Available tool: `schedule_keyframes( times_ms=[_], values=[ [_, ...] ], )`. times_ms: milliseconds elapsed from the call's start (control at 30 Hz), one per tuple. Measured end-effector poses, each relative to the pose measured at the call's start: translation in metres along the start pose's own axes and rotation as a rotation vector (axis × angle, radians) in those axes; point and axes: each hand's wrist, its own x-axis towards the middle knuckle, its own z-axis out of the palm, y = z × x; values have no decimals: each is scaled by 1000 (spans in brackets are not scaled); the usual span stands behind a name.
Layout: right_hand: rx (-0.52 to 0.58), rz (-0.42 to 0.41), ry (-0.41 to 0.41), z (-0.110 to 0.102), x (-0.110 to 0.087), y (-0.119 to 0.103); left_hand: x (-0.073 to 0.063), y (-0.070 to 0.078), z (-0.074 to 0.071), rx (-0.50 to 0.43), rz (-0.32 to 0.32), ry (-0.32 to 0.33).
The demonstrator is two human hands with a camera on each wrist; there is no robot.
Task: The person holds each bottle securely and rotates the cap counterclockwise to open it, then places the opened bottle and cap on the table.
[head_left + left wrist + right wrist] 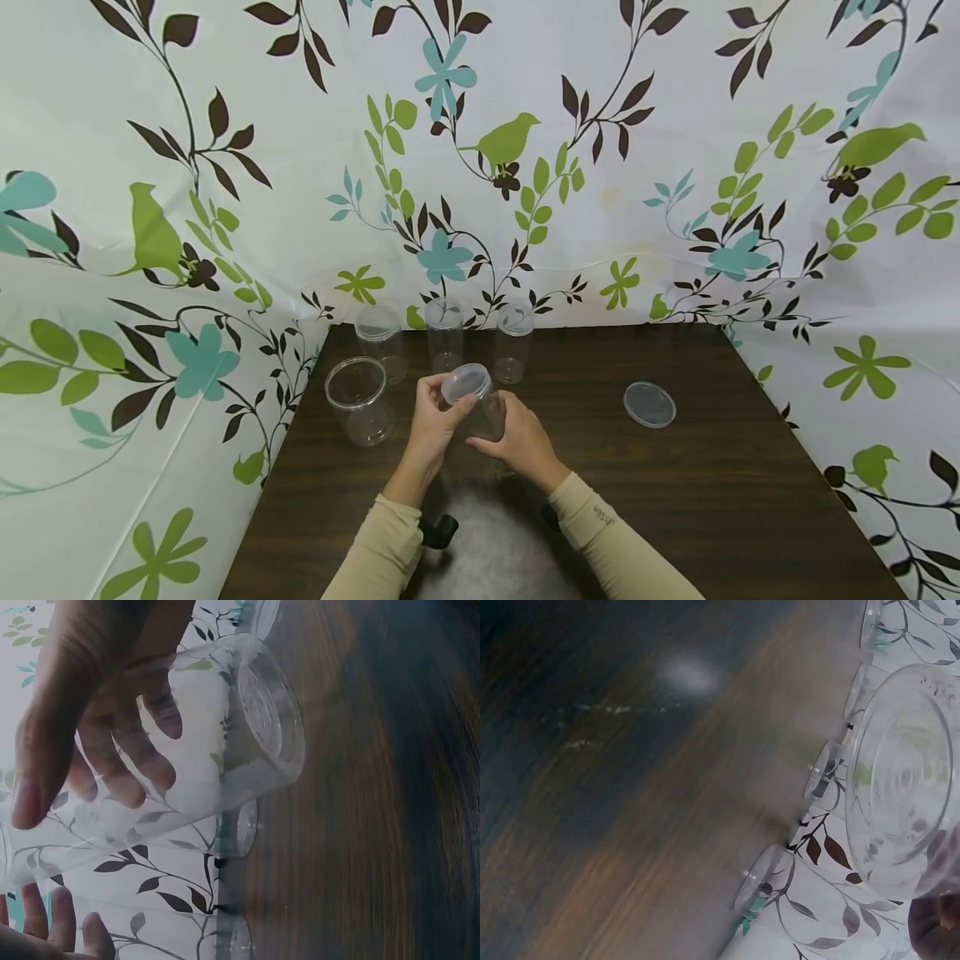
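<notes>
Pale sleeves (622, 533) lead up to two hands sharing one see-through jar (487, 417), lifted off the tabletop (712, 492) and tilted, its underside showing to the right wrist view. The left hand (435, 425) grips it high, thumb by the edge of the fitted lid (467, 381) and fingers round the far side; the right hand (525, 442) holds the lower part, thumb in front. Smooth walls seem the main worry: if one hand eases off while the other twists or presses, the jar could slip through the fingers and drop. Squeezing hard might also flex the wall and spring the lid. Whether that lid is fully seated is hard to tell, its edge being soft in the head view; a half-seated one would likely pop away under a sideways thumb push.

Just to the left of the left hand, an open jar (363, 417) stands upright; a leftward swing of that wrist could tip it. Behind, three lidded jars (446, 342) stand near the patterned backdrop (300, 125), and a forward knock could topple one. Well apart to the right, a loose lid (649, 405) lies flat; a dragging sleeve could send it sliding.
</notes>
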Motion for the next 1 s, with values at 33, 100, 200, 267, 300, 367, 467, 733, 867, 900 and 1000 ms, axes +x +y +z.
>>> schedule_keyframes(
  times_ms=[33, 100, 200, 267, 300, 367, 467, 733, 867, 900, 1000],
  values=[
    [5, 2, 0, 0, 0, 0, 0, 1, 0, 0, 5, 3],
    [63, 24, -24, -1, 1, 0, 1, 2, -1, -10, 14, -13],
    [224, 79, -93, -4, 3, 1, 2, 3, -6, -41, 36, -76],
    [348, 107, -150, -6, 4, 3, 3, 3, -10, -53, 63, -131],
    [423, 112, -184, -8, 5, 5, 3, 3, -13, -56, 66, -160],
    [582, 109, -290, -16, 6, 5, 3, 0, -21, -75, 68, -234],
    [781, 60, -487, -26, 8, 10, 5, -4, -33, -105, 40, -370],
    [948, -57, -748, -30, 10, 18, 6, -1, -41, -183, 26, -595],
    [858, -8, -666, -29, 9, 16, 2, 3, -38, -156, 9, -509],
    [796, 9, -617, -28, 9, 15, 1, 4, -35, -141, 2, -458],
    [559, 65, -430, -22, 7, 11, -2, 3, -24, -85, -15, -264]
  ],
)
